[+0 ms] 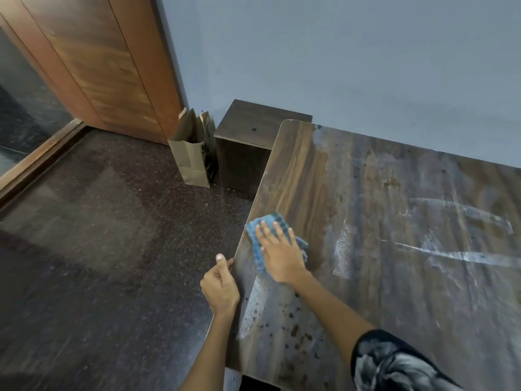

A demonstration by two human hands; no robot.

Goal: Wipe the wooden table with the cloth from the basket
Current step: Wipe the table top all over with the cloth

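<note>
The wooden table (394, 221) fills the right half of the view, dusty and streaked with white marks and dark spots, with a cleaner strip along its left side. A blue cloth (267, 221) lies flat near the table's left edge. My right hand (279, 252) presses down on the cloth with the fingers spread flat. My left hand (220, 286) grips the left edge of the table, thumb up, just left of the cloth. No basket is in view.
A brown paper bag (191, 153) stands on the dark speckled floor against the blue wall. A dark wooden box (248, 136) sits beside the bag, touching the table's far left corner. A wooden door (107, 66) is at the left.
</note>
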